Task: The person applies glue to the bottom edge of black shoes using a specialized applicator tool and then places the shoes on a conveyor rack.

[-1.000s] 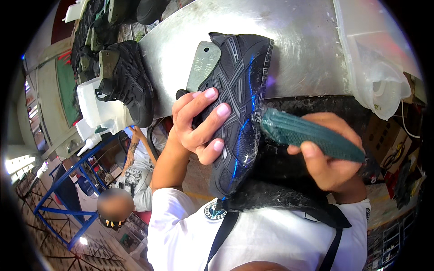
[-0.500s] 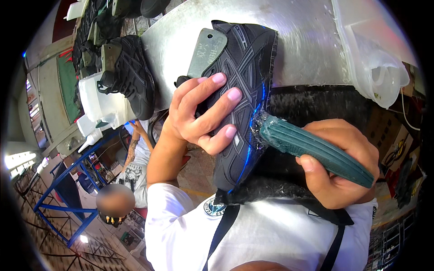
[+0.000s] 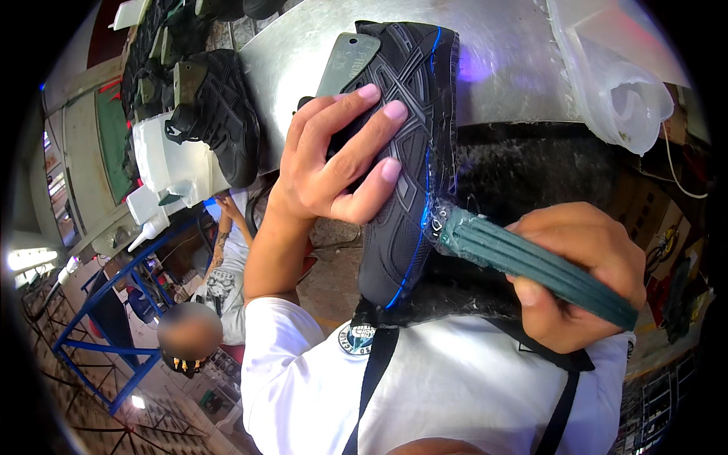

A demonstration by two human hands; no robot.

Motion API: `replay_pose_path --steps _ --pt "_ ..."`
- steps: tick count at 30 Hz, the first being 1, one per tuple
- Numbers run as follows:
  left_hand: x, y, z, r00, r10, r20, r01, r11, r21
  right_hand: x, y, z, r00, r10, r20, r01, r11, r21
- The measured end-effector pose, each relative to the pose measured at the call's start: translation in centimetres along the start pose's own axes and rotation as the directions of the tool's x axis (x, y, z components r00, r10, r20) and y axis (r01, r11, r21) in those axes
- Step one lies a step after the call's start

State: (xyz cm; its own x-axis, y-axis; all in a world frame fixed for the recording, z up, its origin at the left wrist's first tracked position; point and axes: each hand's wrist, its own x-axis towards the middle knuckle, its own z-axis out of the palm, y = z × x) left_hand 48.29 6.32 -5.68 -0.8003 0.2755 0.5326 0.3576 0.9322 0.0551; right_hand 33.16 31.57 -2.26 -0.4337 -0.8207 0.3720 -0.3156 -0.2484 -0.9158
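A black shoe upper (image 3: pixel 402 227) lies on its side, its narrow toe end toward my body. A grey-green last (image 3: pixel 350 64) sticks out of its opening on the left. My left hand (image 3: pixel 334 155) is wrapped over the shoe from the left, fingertips pressing on its patterned side. A thin blue line runs along the shoe's lower edge. In my right hand (image 3: pixel 580 273) is a brush (image 3: pixel 538 262) with a dark green ribbed handle, the thumb on the near side. Its clotted tip touches the shoe's edge by the blue line.
Beyond the shoe is a metal tabletop (image 3: pixel 504 83), with a translucent plastic container (image 3: pixel 633 106) at its right. More black shoes (image 3: pixel 220 114) stand at the left beside a white plastic container (image 3: pixel 159 155). Another person (image 3: pixel 224 284) is at the lower left, near a blue frame (image 3: pixel 106 345).
The brush tip has moved along the shoe's edge toward the toe. My left hand and the shoe have shifted slightly away from my body. More of the blue line shows near the heel end.
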Motion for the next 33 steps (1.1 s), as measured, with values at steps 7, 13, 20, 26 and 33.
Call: replay_pose_path --steps 7,13,20,26,33 --pt "0.8 0.2 0.3 0.999 0.000 -0.053 0.003 0.999 0.050 -1.4 -0.7 0.7 0.987 -0.113 -0.116 0.099 0.987 -0.123" --pt "1.3 0.1 0.5 0.996 0.025 -0.086 -0.018 0.997 0.077 -1.9 -0.7 1.7 0.956 -0.210 -0.207 0.224 0.974 0.044" --pt "1.8 0.2 0.9 0.986 -0.055 -0.158 0.065 0.996 0.061 -2.7 -0.3 0.0 0.998 -0.044 0.050 0.015 0.879 0.477" --pt "2.9 1.0 0.6 0.970 -0.194 -0.143 0.199 0.980 0.019 -1.4 0.0 2.2 0.904 0.343 -0.256 -0.069 0.708 0.703" --pt "3.0 0.1 0.3 0.962 -0.227 -0.152 0.220 0.974 -0.059 0.3 0.4 -3.0 0.956 -0.287 0.068 0.251 0.913 0.321"
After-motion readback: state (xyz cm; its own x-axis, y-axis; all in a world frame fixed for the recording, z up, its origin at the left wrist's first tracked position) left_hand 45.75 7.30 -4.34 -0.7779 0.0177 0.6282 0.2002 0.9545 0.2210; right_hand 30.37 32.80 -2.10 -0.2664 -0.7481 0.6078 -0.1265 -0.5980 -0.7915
